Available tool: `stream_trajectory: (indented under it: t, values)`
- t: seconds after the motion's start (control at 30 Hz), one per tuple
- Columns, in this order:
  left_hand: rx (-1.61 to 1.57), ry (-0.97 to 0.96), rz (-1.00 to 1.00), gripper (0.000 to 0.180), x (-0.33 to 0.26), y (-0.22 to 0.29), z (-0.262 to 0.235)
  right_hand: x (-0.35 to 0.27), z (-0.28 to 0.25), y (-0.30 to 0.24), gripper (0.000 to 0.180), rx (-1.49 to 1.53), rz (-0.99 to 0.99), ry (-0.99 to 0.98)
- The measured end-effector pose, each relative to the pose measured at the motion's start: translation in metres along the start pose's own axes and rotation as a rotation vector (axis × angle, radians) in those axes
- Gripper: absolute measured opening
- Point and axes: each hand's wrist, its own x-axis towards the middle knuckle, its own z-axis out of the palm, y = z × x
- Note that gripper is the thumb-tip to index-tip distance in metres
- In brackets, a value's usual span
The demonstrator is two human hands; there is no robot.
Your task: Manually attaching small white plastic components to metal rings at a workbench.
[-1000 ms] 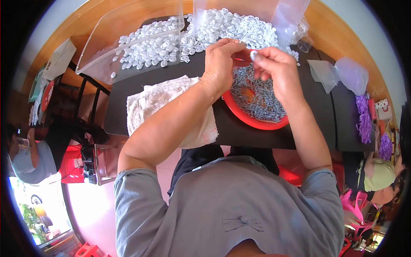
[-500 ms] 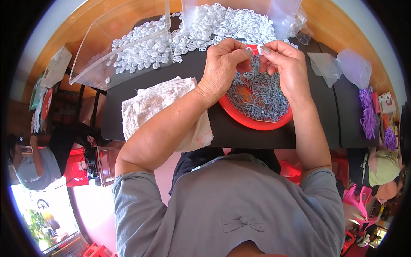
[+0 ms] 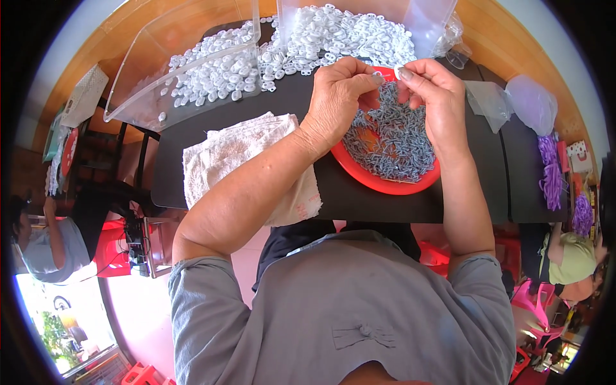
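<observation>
Over the far rim of a red basin (image 3: 367, 181), my two hands are raised close together, fingertips facing. My left hand (image 3: 343, 96) pinches something small and whitish at its fingertips, mostly covered by the thumb. Between thumb and forefinger of my right hand (image 3: 437, 96) is a small white plastic piece (image 3: 398, 72). In the basin lies a heap of small grey, screw-like pieces (image 3: 399, 144). A large pile of white oval plastic pieces (image 3: 350, 35) with holes spreads over the far side of the black table (image 3: 468, 186).
Left of the pile a clear plastic bin (image 3: 144, 119) lies tipped. A folded whitish cloth (image 3: 240, 151) is under my left forearm. Clear plastic bags (image 3: 491, 102) and purple strips (image 3: 548, 170) are at the right. Other people sit at the far left (image 3: 54, 253) and right (image 3: 571, 256).
My fingertips have drawn slightly apart, the right ones a little to the right with the white piece. The whole view has shifted slightly.
</observation>
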Motion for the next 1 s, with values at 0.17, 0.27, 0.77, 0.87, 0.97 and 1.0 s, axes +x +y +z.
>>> stream_trajectory:
  t: [0.17,0.27,0.77,0.87,0.97,1.0]
  values:
    - [-0.007,-0.030,-0.010,0.015,-0.001,0.002,0.001,0.003,-0.002,0.004,0.010,0.037,0.004,-0.030]
    - [0.024,-0.041,-0.022,0.014,0.000,0.002,0.000,0.002,0.000,0.006,0.009,0.104,0.042,-0.076]
    - [0.027,-0.012,0.002,0.015,0.002,0.000,0.002,-0.001,0.001,0.003,0.013,-0.200,-0.098,-0.108]
    - [0.014,-0.010,-0.032,0.015,0.001,0.002,0.002,-0.001,0.000,0.002,0.011,-0.239,-0.132,-0.098]
    - [0.029,-0.021,-0.024,0.014,0.002,-0.002,0.000,0.000,0.002,0.010,0.010,-0.337,-0.259,-0.089]
    - [0.037,-0.003,-0.024,0.014,0.001,-0.003,0.001,-0.001,0.003,0.011,0.010,-0.337,-0.256,-0.090]
